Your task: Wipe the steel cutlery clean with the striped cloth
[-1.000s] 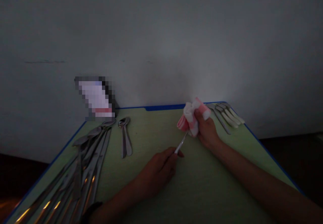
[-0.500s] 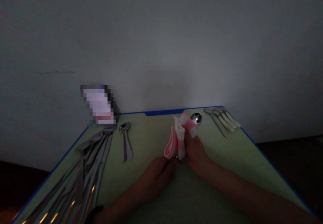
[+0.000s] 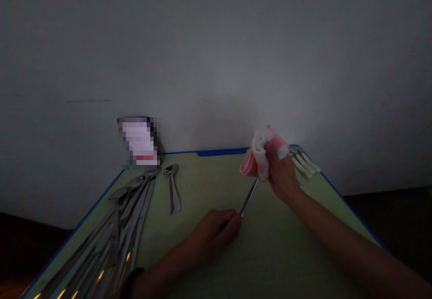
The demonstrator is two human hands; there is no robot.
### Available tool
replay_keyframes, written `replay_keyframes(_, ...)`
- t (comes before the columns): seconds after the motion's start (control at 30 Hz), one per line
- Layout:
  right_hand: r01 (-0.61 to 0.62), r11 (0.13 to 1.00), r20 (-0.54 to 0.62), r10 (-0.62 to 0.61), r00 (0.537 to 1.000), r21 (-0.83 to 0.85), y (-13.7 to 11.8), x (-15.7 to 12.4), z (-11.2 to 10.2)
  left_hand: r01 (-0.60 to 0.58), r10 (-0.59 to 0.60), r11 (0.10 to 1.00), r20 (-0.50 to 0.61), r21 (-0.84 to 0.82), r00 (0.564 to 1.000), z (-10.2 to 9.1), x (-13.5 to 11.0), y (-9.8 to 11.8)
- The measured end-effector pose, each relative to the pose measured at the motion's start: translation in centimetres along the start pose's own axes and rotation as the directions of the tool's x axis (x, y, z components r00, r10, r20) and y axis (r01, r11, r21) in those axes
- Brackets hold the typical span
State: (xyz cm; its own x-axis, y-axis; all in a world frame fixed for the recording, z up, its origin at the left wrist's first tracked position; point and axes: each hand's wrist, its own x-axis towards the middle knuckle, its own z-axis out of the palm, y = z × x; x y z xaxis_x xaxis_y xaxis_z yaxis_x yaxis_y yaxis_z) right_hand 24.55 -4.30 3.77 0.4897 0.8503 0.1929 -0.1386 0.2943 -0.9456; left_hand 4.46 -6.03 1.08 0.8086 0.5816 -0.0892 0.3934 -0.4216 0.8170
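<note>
My left hand [image 3: 216,230] is closed round the handle end of a metal spoon [image 3: 249,196], low over the green table [image 3: 209,263]. The spoon slants up and to the right. Its bowl is hidden inside a pink and white cloth [image 3: 261,157], which my right hand [image 3: 281,173] grips bunched round the far end of the spoon. Both hands are near the middle of the table, the right one farther back.
A long row of metal cutlery [image 3: 114,231] lies along the table's left edge. Two spoons [image 3: 173,186] lie side by side left of centre. Several white-handled utensils [image 3: 305,162] lie at the far right corner. A blurred upright object [image 3: 140,142] stands against the wall.
The cloth in my right hand has slid away from my left hand, up the spoon's handle to its far end. The bowl, bare half a second ago, is covered again.
</note>
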Motion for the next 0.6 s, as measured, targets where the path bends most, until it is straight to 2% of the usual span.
replay_keyframes(0.1, 0.176, 0.965, -0.001, -0.18, 0.984, -0.192, -2.1, -0.3, 0.0, -0.036, 0.036, 0.999, 0.032, -0.002, 0.999, -0.3, -0.4, 0.3)
replay_keyframes(0.2, 0.217, 0.946, 0.012, -0.221, 0.975, -0.243, -4.0, -0.6, 0.3, -0.071, 0.071, 0.997, 0.061, 0.001, 0.996, -0.4, -0.7, 0.5)
replay_keyframes(0.27, 0.223, 0.956, 0.03, -0.222, 0.975, -0.19, -4.5, -0.9, 0.7, -0.085, 0.083, 0.996, 0.088, 0.009, 0.993, -0.4, -0.8, 0.5)
replay_keyframes(0.33, 0.178, 0.983, 0.069, -0.175, 0.982, -0.039, -4.4, -1.2, 1.1, -0.091, 0.087, 0.995, 0.107, 0.029, 0.99, -0.4, -0.7, 0.6)
replay_keyframes(0.43, -0.038, 0.978, 0.176, 0.001, 0.984, 0.203, -3.9, -1.7, 1.7, -0.078, 0.073, 0.995, 0.082, 0.063, 0.994, -0.3, -0.6, 0.6)
replay_keyframes(0.5, -0.16, 0.948, 0.254, 0.089, 0.963, 0.275, -3.8, -2.0, 2.1, -0.067, 0.063, 0.995, 0.048, 0.078, 0.997, -0.1, -0.5, 0.4)
replay_keyframes(0.6, -0.192, 0.94, 0.315, 0.098, 0.944, 0.282, -4.0, -2.5, 2.4, -0.075, 0.074, 0.994, 0.01, 0.086, 0.997, 0.2, -0.5, 0.0)
